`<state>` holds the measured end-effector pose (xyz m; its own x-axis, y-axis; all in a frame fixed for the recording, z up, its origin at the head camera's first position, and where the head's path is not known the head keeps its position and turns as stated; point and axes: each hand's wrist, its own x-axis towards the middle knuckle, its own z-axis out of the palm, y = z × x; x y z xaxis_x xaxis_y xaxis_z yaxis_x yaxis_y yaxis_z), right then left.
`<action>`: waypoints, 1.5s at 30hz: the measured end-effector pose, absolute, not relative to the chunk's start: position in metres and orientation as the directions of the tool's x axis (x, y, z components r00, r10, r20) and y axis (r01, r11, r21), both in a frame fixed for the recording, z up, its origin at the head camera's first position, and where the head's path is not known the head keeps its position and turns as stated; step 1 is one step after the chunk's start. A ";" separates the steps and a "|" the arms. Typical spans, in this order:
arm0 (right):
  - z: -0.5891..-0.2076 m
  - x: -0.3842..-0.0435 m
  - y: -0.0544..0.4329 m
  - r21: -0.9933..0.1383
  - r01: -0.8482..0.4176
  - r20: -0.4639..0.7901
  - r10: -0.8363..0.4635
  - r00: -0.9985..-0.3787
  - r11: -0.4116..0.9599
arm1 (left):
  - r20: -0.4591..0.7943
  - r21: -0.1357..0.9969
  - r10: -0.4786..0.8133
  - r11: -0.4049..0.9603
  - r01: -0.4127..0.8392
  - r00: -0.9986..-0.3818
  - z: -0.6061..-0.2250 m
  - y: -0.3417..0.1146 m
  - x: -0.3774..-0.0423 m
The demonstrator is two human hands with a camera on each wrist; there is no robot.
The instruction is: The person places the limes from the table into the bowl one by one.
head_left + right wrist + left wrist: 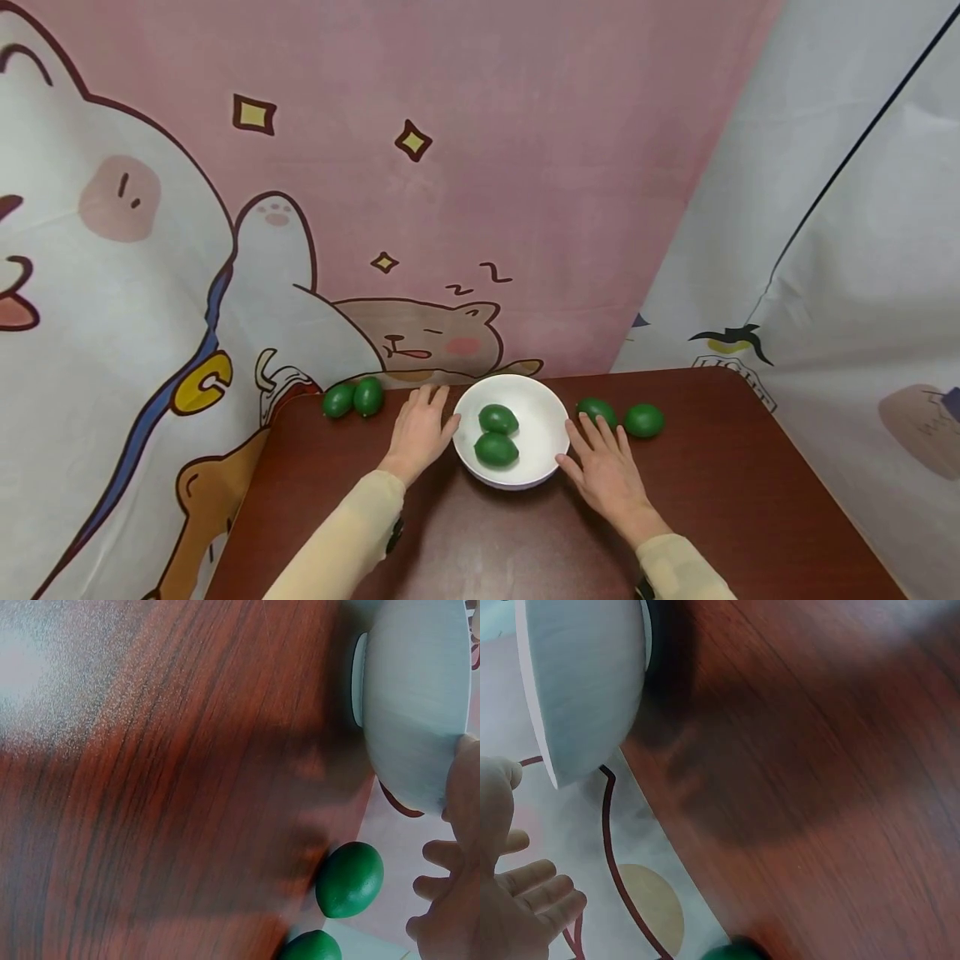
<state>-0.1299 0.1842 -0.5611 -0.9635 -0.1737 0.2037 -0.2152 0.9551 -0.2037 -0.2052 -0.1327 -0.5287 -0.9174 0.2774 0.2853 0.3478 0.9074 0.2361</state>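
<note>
A white bowl (542, 425) stands on the table with two green limes (497, 450) inside. On its left side is my left hand (417, 435), fingers extended and thumb close to the rim. My right hand (607, 475) is on the opposite side, fingers spread, its thumb at the rim too. Whether either thumb presses on the bowl I cannot tell. Both wrist views show the bowl's outer wall (416, 705) from the side, and neither hand grips anything. Just beyond the right fingertips lies a lime (595, 407), partly covered by them in the head view.
Another lime (644, 421) lies farther right. Two more limes (368, 397) sit together at the back left of the dark wooden table (495, 542). A cartoon-printed cloth (570, 208) hangs directly behind the table's back edge.
</note>
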 end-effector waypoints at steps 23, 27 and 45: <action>-0.564 -0.129 0.186 -0.197 -0.249 0.273 -0.191 -0.943 0.948 | 0.307 0.282 0.184 0.920 0.274 -0.934 -0.541 -0.169 -0.196; -0.564 -0.128 0.186 -0.198 -0.251 0.279 -0.191 -0.941 0.947 | 0.311 0.274 0.181 0.923 0.270 -0.933 -0.541 -0.175 -0.196; -0.564 -0.129 0.185 -0.193 -0.227 0.222 -0.183 -0.958 0.955 | 0.269 0.274 0.153 0.934 0.227 -0.951 -0.547 -0.199 -0.195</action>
